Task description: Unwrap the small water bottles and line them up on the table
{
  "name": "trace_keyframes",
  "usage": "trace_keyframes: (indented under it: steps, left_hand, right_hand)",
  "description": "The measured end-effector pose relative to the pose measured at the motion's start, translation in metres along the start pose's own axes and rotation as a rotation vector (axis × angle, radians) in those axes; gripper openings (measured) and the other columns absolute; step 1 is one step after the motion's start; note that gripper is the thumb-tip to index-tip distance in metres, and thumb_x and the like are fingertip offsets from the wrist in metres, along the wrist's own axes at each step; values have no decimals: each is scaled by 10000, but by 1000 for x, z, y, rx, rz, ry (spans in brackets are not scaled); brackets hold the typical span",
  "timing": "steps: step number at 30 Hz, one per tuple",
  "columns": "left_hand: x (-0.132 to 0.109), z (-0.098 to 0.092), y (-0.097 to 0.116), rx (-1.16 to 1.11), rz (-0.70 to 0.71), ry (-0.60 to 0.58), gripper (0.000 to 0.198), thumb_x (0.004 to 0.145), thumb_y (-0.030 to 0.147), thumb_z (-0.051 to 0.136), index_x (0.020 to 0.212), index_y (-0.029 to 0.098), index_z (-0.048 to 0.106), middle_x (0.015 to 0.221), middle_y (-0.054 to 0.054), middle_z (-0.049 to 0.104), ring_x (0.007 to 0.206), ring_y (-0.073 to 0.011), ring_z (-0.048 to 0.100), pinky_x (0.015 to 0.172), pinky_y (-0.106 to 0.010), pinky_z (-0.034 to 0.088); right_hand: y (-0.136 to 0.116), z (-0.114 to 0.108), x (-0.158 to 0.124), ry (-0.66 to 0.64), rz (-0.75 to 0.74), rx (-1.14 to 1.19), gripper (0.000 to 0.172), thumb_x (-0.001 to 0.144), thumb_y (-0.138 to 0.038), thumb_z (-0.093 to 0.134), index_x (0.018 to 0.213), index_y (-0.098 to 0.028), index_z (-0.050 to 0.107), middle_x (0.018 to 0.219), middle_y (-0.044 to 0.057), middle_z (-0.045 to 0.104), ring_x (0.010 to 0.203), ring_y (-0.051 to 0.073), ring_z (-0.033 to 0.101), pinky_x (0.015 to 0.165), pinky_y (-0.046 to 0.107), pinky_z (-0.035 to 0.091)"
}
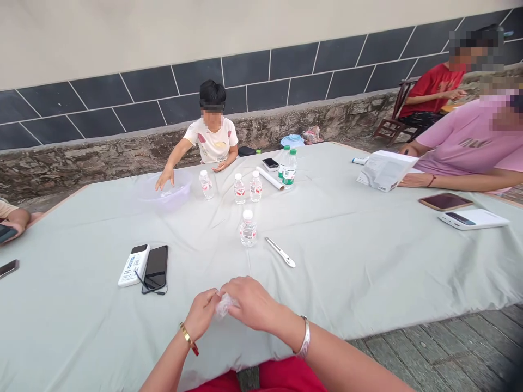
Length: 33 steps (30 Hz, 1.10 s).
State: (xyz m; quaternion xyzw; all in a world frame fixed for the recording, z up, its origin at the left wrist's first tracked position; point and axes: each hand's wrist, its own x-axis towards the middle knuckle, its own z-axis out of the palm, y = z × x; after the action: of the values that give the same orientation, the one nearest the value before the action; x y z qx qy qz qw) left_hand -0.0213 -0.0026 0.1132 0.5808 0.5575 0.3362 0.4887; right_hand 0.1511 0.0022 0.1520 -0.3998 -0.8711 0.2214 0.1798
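Close to the table's near edge, my two hands meet around a crumpled piece of clear plastic film point(224, 306). My left hand point(203, 314) has its thumb and fingers closed on the film's left side. From above and the right, the fingers of my right hand point(253, 302) curl over it, partly hiding it. Beyond my hands stands a small clear water bottle point(248, 231) with a white cap, upright. A white utility knife point(280, 252) lies to its right. To the left, a white power bank point(134, 265) rests against a black phone point(156, 268).
Across the cloth-covered table point(327, 261), a person reaches into a translucent purple basin point(177, 198). Several bottles, including a green-capped bottle point(290, 170), stand near a white roll point(270, 178). At right, another person holds a folded leaflet point(384, 170) near a tablet point(445, 201) and white power bank point(474, 219).
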Motion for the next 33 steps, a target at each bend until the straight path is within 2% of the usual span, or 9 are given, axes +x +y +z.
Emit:
trace_keyframes:
  steps: [2, 6, 13, 18, 20, 23, 26, 30, 33]
  left_hand:
    - [-5, 1, 6, -326, -88, -99, 332, 766, 466, 532, 639, 172, 618, 674, -28, 584, 655, -156, 502, 668, -305, 428]
    - [-9, 4, 25, -653, -88, -57, 386, 734, 521, 620, 700, 138, 640, 691, -39, 605, 656, -134, 508, 654, -271, 424]
    - [1, 12, 29, -686, -44, 171, 341, 721, 492, 660, 776, 156, 641, 754, -31, 627, 747, -160, 562, 718, -286, 442]
    - [5, 15, 19, -251, 77, 262, 384, 772, 535, 572, 897, 184, 665, 1033, -81, 611, 1006, -221, 548, 897, -340, 412]
    - [4, 17, 16, -40, 166, 302, 354, 790, 510, 554, 911, 195, 661, 1101, -88, 584, 1044, -228, 529, 921, -349, 401]
    - [0, 20, 15, 75, 206, 271, 318, 824, 475, 513, 928, 196, 623, 969, -72, 625, 893, -206, 571, 816, -333, 448]
    - [-1, 23, 16, 10, 126, 225, 318, 824, 484, 513, 919, 191, 591, 793, -32, 629, 745, -181, 572, 708, -297, 464]
    - [4, 18, 19, -189, 173, 99, 335, 815, 471, 536, 958, 174, 600, 850, -45, 633, 816, -181, 577, 781, -293, 460]
    - [11, 7, 20, -220, 167, 214, 304, 798, 466, 564, 847, 170, 615, 796, -35, 627, 798, -176, 571, 769, -280, 449]
  right_hand:
    - [9, -7, 4, 126, 101, 193, 160, 776, -207, 564, 929, -198, 612, 888, 39, 628, 771, 155, 570, 694, 259, 420]
    - [17, 14, 9, 197, 162, 516, 158, 854, -232, 458, 884, -196, 608, 827, 22, 617, 754, 144, 556, 696, 265, 421]
    - [7, 38, 9, 198, 464, 1333, 311, 797, -420, 581, 1029, -212, 572, 892, 19, 640, 731, 145, 609, 687, 287, 459]
    - [0, 31, 6, 187, 610, 1788, 357, 714, -461, 677, 921, -176, 613, 896, 44, 645, 745, 154, 630, 707, 297, 473]
    - [-2, 29, 5, 123, 647, 1830, 346, 706, -456, 684, 879, -162, 626, 823, 38, 636, 724, 150, 620, 678, 286, 470]
    - [-1, 28, 6, 117, 655, 1744, 299, 659, -405, 736, 792, -160, 627, 719, 3, 601, 666, 114, 574, 618, 237, 439]
    - [2, 28, 10, 165, 615, 1656, 302, 647, -416, 746, 743, -164, 610, 660, -17, 575, 613, 94, 530, 588, 220, 402]
    - [9, 24, 11, 96, 526, 1564, 360, 707, -505, 679, 771, -158, 607, 665, -1, 584, 610, 104, 536, 604, 243, 395]
    - [28, 17, 9, 28, 531, 1404, 380, 745, -533, 612, 861, -171, 621, 767, 28, 616, 666, 130, 566, 645, 276, 422]
